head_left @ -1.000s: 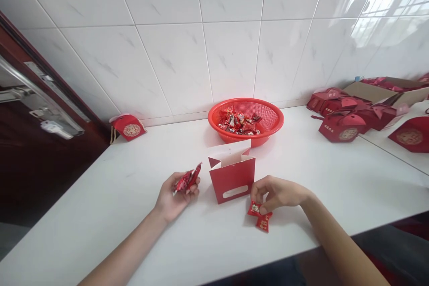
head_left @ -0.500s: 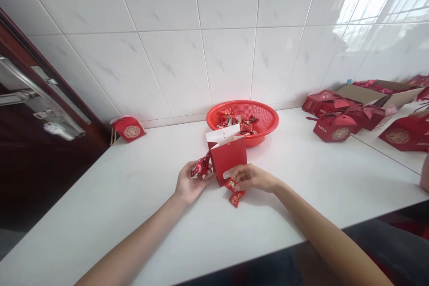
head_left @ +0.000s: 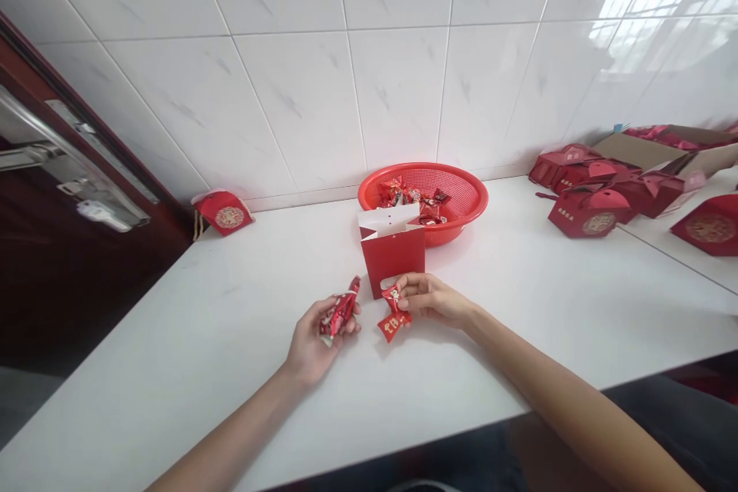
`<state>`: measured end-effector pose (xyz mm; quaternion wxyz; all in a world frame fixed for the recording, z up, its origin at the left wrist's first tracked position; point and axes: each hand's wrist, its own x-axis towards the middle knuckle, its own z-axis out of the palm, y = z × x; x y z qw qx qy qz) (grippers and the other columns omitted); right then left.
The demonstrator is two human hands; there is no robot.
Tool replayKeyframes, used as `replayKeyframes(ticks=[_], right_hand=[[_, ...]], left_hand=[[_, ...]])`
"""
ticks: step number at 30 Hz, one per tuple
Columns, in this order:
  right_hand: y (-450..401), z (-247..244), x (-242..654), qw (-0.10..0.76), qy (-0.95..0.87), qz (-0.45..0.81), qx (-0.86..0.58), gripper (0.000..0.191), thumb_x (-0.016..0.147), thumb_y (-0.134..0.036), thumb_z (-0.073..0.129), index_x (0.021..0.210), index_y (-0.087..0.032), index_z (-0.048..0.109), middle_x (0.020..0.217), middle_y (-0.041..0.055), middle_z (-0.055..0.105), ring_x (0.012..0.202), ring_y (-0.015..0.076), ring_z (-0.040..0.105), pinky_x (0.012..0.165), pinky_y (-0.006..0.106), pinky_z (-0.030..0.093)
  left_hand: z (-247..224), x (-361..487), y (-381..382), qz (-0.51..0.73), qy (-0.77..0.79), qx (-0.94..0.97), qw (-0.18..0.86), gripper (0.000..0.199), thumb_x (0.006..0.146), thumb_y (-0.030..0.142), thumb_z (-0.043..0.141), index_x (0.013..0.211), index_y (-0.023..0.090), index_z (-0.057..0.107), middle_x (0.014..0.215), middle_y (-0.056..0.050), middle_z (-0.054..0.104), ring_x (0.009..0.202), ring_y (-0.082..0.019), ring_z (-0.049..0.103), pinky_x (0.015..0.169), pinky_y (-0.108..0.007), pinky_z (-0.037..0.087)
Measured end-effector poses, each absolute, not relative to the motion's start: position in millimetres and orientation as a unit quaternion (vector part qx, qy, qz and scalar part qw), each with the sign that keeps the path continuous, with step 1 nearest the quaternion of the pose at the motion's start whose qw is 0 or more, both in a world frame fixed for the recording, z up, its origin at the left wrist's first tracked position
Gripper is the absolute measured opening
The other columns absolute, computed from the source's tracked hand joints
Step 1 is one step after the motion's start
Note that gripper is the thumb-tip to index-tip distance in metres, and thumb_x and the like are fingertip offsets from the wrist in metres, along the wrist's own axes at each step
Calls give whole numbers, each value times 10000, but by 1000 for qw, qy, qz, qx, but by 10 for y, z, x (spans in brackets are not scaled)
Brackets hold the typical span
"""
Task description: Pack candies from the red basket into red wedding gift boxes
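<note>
The left hand (head_left: pixel 314 342) is half-curled, gripping glossy red-and-pink wrapped candies (head_left: pixel 337 317) between thumb and fingers. The right hand (head_left: pixel 437 301) pinches two small red candy packets with gold markings (head_left: pixel 393 327) between thumb and fingertips, just in front of the upright red paper box with white lining (head_left: pixel 397 255). This box stands open-topped on the white tabletop (head_left: pixel 496 254); its floor is hidden from view. Behind it, the red round plastic mesh basket (head_left: pixel 461 175) contains a loose heap of wrapped sweets (head_left: pixel 441 197). At far right, an open brown cardboard carton (head_left: pixel 631 152) contains dark-pink items, not identifiable; red faceted paper boxes (head_left: pixel 585 214) sit beside it
</note>
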<state>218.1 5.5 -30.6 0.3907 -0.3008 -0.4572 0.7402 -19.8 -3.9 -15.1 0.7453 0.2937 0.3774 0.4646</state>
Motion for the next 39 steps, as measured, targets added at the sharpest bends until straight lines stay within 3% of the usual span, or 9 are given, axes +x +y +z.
replayKeyframes(ticks=[8, 14, 21, 28, 35, 39], right_hand=[[-73, -400, 2108, 402, -413, 767, -283, 305, 661, -219, 866, 829, -168, 617, 852, 9, 705, 760, 141, 663, 734, 294, 519], [-99, -381, 2108, 369, -487, 728, -310, 305, 631, -221, 842, 785, -167, 584, 756, -6, 692, 686, 134, 637, 671, 261, 471], [-117, -345, 2098, 377, -485, 711, -342, 347, 615, -224, 858, 764, -179, 548, 765, 8, 704, 750, 184, 698, 669, 275, 472], [-161, -310, 2117, 413, -456, 680, -399, 305, 592, -174, 830, 734, -181, 560, 708, -2, 679, 641, 142, 620, 597, 264, 464], [-185, -177, 2190, 515, -400, 663, -368, 357, 639, -222, 850, 730, -200, 505, 711, -17, 669, 640, 145, 613, 627, 288, 473], [-203, -184, 2159, 498, -400, 683, -354, 325, 629, -163, 819, 724, -194, 510, 717, -28, 654, 637, 128, 597, 612, 264, 451]], left_hand=[[-202, 12, -257, 417, 392, 316, 757, 208, 765, 333, 760, 842, 145, 715, 805, -88, 735, 754, -231, 696, 590, -302, 588], [-236, 165, -196, 395, 384, 351, 757, 227, 766, 366, 776, 789, 157, 692, 689, -44, 692, 635, -185, 665, 594, -275, 563], [-274, 203, -150, 403, 378, 373, 746, 264, 745, 401, 807, 830, 165, 724, 762, -36, 688, 680, -165, 631, 662, -271, 558], [-315, 173, -197, 409, 394, 411, 713, 286, 757, 451, 799, 798, 180, 720, 754, -30, 653, 691, -155, 576, 643, -244, 489], [-305, 176, -245, 440, 412, 440, 666, 295, 777, 470, 771, 823, 179, 750, 744, -38, 645, 651, -143, 509, 583, -231, 434], [-325, 185, -247, 440, 407, 443, 666, 300, 792, 468, 760, 830, 170, 743, 775, -48, 664, 683, -150, 524, 613, -235, 438]])
